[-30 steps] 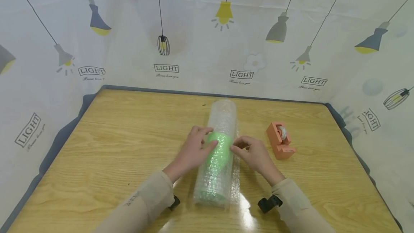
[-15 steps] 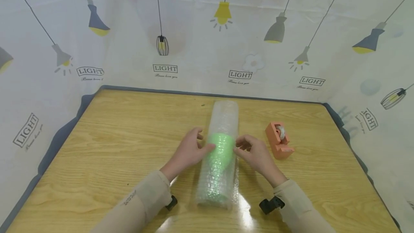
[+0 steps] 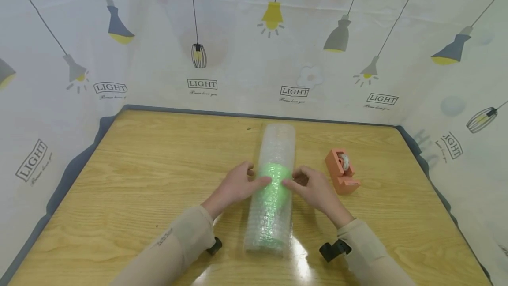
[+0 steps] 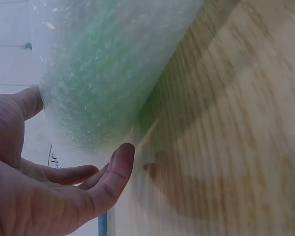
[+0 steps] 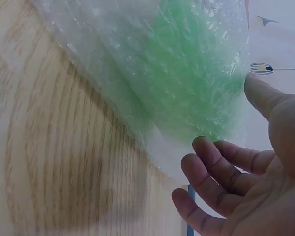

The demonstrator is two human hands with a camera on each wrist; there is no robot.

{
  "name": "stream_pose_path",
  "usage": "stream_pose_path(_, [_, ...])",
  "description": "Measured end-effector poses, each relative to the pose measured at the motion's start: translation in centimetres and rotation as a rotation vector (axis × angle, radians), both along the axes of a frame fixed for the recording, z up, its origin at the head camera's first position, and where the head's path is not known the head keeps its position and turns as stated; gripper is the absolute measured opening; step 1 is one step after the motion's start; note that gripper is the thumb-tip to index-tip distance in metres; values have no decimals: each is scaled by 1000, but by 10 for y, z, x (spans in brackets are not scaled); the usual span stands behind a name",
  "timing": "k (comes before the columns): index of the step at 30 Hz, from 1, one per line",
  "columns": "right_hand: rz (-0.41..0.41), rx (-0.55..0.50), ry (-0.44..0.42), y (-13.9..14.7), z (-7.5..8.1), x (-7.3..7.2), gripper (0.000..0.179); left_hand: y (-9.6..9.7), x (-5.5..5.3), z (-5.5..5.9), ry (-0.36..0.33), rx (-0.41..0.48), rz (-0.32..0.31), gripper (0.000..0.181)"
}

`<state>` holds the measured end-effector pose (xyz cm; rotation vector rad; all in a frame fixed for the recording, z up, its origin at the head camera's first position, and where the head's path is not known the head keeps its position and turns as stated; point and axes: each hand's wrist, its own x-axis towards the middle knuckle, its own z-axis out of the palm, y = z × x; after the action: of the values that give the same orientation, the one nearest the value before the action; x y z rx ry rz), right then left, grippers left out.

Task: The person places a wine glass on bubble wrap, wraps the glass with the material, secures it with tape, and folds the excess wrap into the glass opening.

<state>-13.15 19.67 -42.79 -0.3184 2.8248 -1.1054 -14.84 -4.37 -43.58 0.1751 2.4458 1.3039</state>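
Glossy clear bubble-wrap roll (image 3: pixel 263 228) lying lengthwise on the wooden surface (image 3: pixel 158 158), green object (image 3: pixel 274 200) blurred inside, left hand (image 3: pixel 240 183) and right hand (image 3: pixel 315 187) flanking it, thumbs touching the wrap, fingers (image 5: pixel 211 187) relaxed and apart, coral tape dispenser (image 3: pixel 339 174) beyond.

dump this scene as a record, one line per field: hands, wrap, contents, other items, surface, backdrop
left hand: thumb on bubble-wrap roll's top, fingers by its left side
right hand: thumb on top, fingers by its right side
bubble-wrap roll: lying lengthwise, far end pointing toward backdrop
contents: green object inside, exact type unclear through wrap
other item: coral tape dispenser, right of roll, apart from it
surface: wood-grain table
backdrop: whitish, printed with hanging lamps and "LIGHT"
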Motion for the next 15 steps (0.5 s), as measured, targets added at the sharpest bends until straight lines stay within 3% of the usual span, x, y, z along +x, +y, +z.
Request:
stream_pose_path(5, [7,-1,-2,0,1,1,43,2,0,-3,-41,33,-10,84])
stream_pose_path(15, [-6,-23,-55,-7,0,1,49,-1,2,1,-49,72,-14,77])
